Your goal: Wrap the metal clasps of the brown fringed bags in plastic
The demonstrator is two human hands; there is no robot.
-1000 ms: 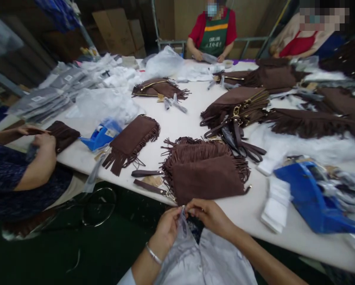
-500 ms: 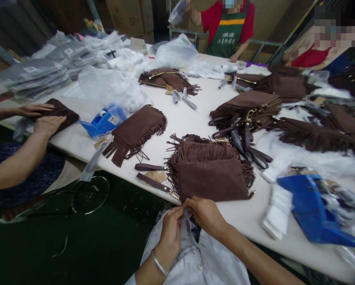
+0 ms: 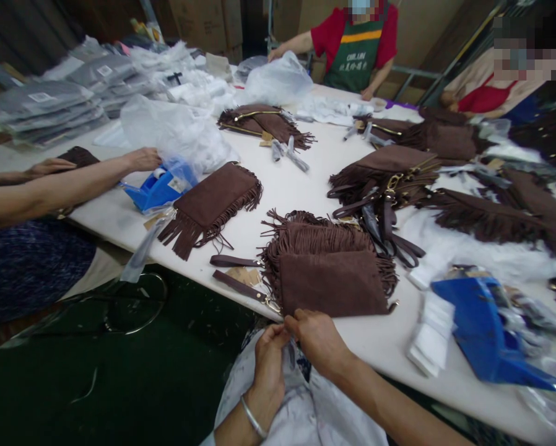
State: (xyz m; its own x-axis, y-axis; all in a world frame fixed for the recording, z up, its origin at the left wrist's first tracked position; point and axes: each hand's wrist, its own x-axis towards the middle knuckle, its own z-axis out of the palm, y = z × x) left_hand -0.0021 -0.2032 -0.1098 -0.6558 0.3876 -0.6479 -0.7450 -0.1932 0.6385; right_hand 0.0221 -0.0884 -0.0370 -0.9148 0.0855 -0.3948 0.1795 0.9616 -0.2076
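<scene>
Right at the table's front edge, a brown fringed suede bag [image 3: 334, 282] lies flat, its wrist straps [image 3: 238, 285] and paper tags pointing left. My left hand [image 3: 271, 356] and my right hand [image 3: 317, 337] meet by the bag's near left corner. Both are closed, fingertips pinched together. Between them a narrow clear plastic strip [image 3: 291, 354] hangs down over my lap; its upper end is hidden by my fingers. A second fringed bag [image 3: 217, 198] lies farther left, with a plastic-wrapped piece [image 3: 141, 251] drooping over the edge.
Blue tape dispensers stand left [image 3: 160, 186] and right [image 3: 486, 328], with folded white paper [image 3: 432, 334] by the right one. More fringed bags [image 3: 384, 170] pile up at right. Bagged goods [image 3: 41, 105] are stacked far left. Co-workers are at left [image 3: 41, 192] and across the table [image 3: 356, 56].
My hands stay pinched at the bag's corner with only slight finger movement. The left co-worker's hand has moved from a brown bag to the blue tape dispenser. The far co-worker's raised arm has come down.
</scene>
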